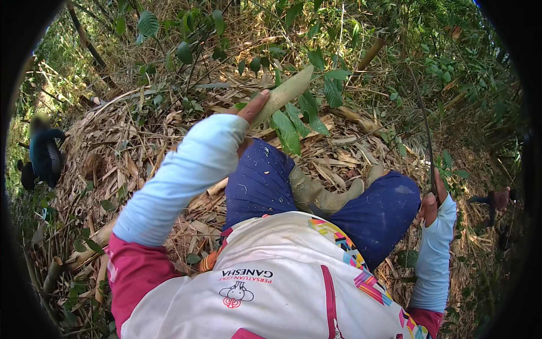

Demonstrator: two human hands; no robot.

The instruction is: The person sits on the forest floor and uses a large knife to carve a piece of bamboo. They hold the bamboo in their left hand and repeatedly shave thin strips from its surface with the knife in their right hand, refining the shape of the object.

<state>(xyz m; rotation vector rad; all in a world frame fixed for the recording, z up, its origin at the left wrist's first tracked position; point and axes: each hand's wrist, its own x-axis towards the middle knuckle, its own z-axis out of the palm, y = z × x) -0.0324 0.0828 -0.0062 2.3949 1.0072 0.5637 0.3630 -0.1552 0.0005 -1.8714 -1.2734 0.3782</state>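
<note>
Left hand (252, 107) grips a bamboo shoot (282, 93); right hand (432, 204) clenches a long curved blade (424, 130), which could slip toward the near knee.

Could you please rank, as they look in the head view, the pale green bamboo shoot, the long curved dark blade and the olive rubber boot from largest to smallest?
1. Long curved dark blade, longest, though very thin, held by the right hand.
2. Pale green bamboo shoot, held by the left hand.
3. Olive rubber boot.
The shoot and boot look close; nearness to the camera makes that order unsure.

Outdoor bamboo thicket: dry leaf litter (130, 147), green foliage (293, 121) all around.
</note>
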